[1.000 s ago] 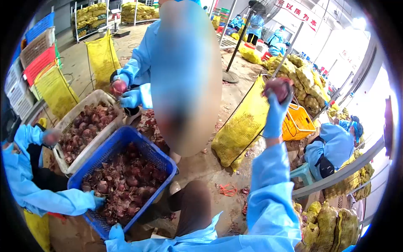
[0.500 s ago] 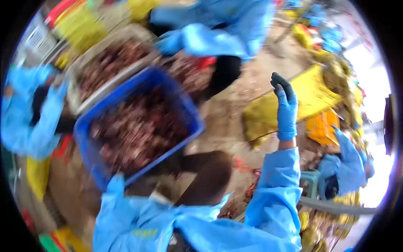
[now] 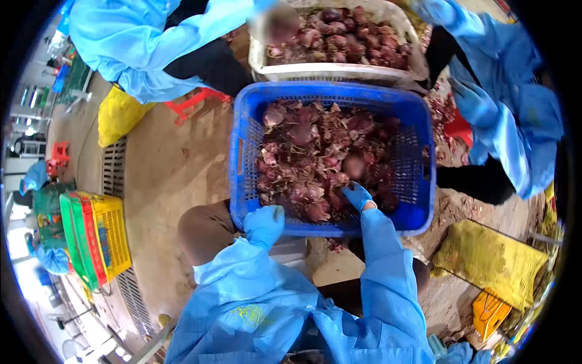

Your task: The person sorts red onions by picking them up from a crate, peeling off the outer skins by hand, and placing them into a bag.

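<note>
Purple-red onions (image 3: 306, 191) with loose papery skins fill much of a blue plastic crate (image 3: 330, 91) in front of me. My right hand (image 3: 357, 197), in a blue glove, reaches over the crate's near side. Its fingers stretch onto the onions near the front, and no onion shows in its grasp. At the near left corner of the crate, my left hand (image 3: 264, 226), also gloved in blue, is closed in a fist against the rim. Whatever its fingers hold, if anything, is hidden.
Beyond the blue crate stands a white crate (image 3: 339, 71) of onions. Co-workers in blue smocks sit at upper left (image 3: 139, 54) and right (image 3: 509, 115). A yellow sack (image 3: 488, 261) lies at right; green and yellow crates (image 3: 91, 236) stand at left.
My view has swung round, with the blue crate now straight ahead. My right hand, raised out to the right before, has come down into the crate. My left hand stays by the rim.
</note>
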Demonstrator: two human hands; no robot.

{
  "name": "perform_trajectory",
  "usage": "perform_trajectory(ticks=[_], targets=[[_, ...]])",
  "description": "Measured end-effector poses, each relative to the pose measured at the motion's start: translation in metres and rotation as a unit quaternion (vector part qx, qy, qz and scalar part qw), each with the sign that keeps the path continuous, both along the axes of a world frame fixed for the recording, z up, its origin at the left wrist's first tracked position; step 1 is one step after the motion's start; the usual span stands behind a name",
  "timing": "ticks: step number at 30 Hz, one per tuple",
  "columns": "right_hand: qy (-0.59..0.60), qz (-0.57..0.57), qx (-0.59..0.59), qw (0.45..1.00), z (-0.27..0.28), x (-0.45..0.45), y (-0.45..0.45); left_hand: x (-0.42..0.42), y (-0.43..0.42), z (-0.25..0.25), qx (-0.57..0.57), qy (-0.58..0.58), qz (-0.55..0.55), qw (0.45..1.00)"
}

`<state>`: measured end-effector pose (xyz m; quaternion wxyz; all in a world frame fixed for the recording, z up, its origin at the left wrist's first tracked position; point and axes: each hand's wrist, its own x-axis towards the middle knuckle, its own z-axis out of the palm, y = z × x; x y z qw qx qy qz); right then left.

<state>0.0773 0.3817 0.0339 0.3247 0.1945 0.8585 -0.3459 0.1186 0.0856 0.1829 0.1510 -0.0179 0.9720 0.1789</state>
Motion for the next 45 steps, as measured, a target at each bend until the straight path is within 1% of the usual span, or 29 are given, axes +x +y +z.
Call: perform_trajectory(ticks=[1,2,4,5,9,11,12,14,15,16,18,20,21,22,25,26,28,29,30,32,33,36,38,39,40,41,42,44,45], targets=[[-0.029,-0.015,0.032,0.999,0.006,-0.008,-0.011,0.003,-0.002,-0.006,0.016,0.038,-0.014,0.999],[-0.049,-0.048,0.049,0.996,0.016,-0.017,-0.018,-0.001,-0.003,-0.004,0.012,0.032,-0.005,0.999],[-0.104,-0.029,0.037,0.993,0.005,-0.03,-0.006,-0.005,-0.003,0.0,0.008,-0.015,-0.047,0.999],[-0.086,-0.059,0.029,0.994,-0.001,-0.032,-0.006,-0.006,-0.004,0.0,-0.012,-0.024,-0.05,0.998],[-0.101,-0.012,0.1,0.99,0.014,-0.029,-0.015,-0.003,-0.004,-0.001,0.008,0.005,-0.052,0.999],[-0.012,-0.103,-0.046,0.994,0.004,-0.015,-0.005,-0.005,-0.004,-0.004,0.015,-0.011,-0.05,0.999],[-0.016,-0.1,-0.044,0.994,0.001,-0.012,-0.001,-0.005,-0.004,-0.003,0.017,-0.015,-0.047,0.999],[-0.047,-0.104,-0.24,0.964,0.016,-0.01,-0.004,-0.006,-0.003,0.0,0.009,-0.01,-0.054,0.998],[-0.074,-0.07,-0.282,0.954,0.029,-0.017,-0.009,-0.003,-0.002,0.0,0.01,-0.013,-0.051,0.999],[-0.077,-0.077,-0.209,0.972,0.037,-0.025,-0.02,-0.003,-0.002,-0.001,0.014,-0.001,-0.051,0.999],[-0.065,-0.081,-0.309,0.946,0.047,-0.049,-0.05,-0.003,-0.002,-0.006,0.014,0.018,-0.053,0.998],[-0.012,0.018,-0.175,0.984,0.018,-0.056,-0.069,-0.002,-0.005,-0.011,0.008,0.037,-0.062,0.997],[-0.039,-0.006,-0.129,0.991,-0.009,-0.052,-0.073,-0.003,-0.005,-0.008,0.006,0.046,-0.065,0.997],[-0.042,0.007,-0.242,0.969,-0.01,-0.049,-0.073,-0.006,-0.006,-0.005,0.008,0.027,-0.065,0.998],[-0.028,-0.003,-0.249,0.968,0.031,-0.034,-0.085,-0.004,-0.004,-0.008,0.015,0.011,-0.058,0.998],[-0.054,-0.028,-0.351,0.934,0.036,-0.033,-0.088,-0.003,-0.005,-0.009,0.016,0.008,-0.057,0.998],[-0.008,0.055,-0.222,0.973,0.056,-0.024,-0.091,-0.003,-0.007,-0.007,-0.002,-0.013,-0.062,0.998],[0.056,0.037,-0.213,0.975,0.059,-0.015,-0.095,-0.005,-0.007,-0.004,-0.016,-0.042,-0.062,0.997],[0.065,0.036,-0.212,0.974,0.062,-0.008,-0.092,-0.006,-0.008,-0.001,-0.016,-0.034,-0.065,0.997],[0.137,0.05,-0.19,0.971,0.092,0.002,-0.084,-0.011,-0.008,0.007,0.041,-0.107,-0.039,0.993],[0.183,0.054,-0.136,0.972,0.104,0.011,-0.077,-0.011,-0.008,0.003,0.043,-0.101,-0.039,0.993],[0.277,0.03,0.036,0.96,0.136,0.041,-0.059,-0.034,-0.003,-0.036,0.311,0.0,0.11,0.944],[0.265,-0.014,0.116,0.957,0.141,0.063,-0.054,-0.07,0.013,-0.056,0.328,0.073,0.139,0.931],[0.264,-0.009,0.139,0.954,0.137,0.066,-0.053,-0.091,0.023,-0.063,0.349,0.07,0.138,0.924],[0.32,0.004,0.124,0.939,0.13,0.065,-0.051,-0.112,0.034,-0.071,0.369,0.067,0.136,0.917],[0.317,0.017,0.128,0.94,0.135,0.063,-0.055,-0.132,0.046,-0.08,0.369,0.078,0.14,0.915],[0.314,0.029,0.131,0.94,0.139,0.061,-0.059,-0.149,0.052,-0.088,0.258,0.029,0.112,0.959],[0.325,-0.01,0.129,0.937,0.131,0.068,-0.054,-0.175,0.074,-0.094,0.141,0.063,0.126,0.98],[0.311,-0.006,0.124,0.942,0.129,0.065,-0.052,-0.19,0.088,-0.098,0.145,0.066,0.119,0.98]])
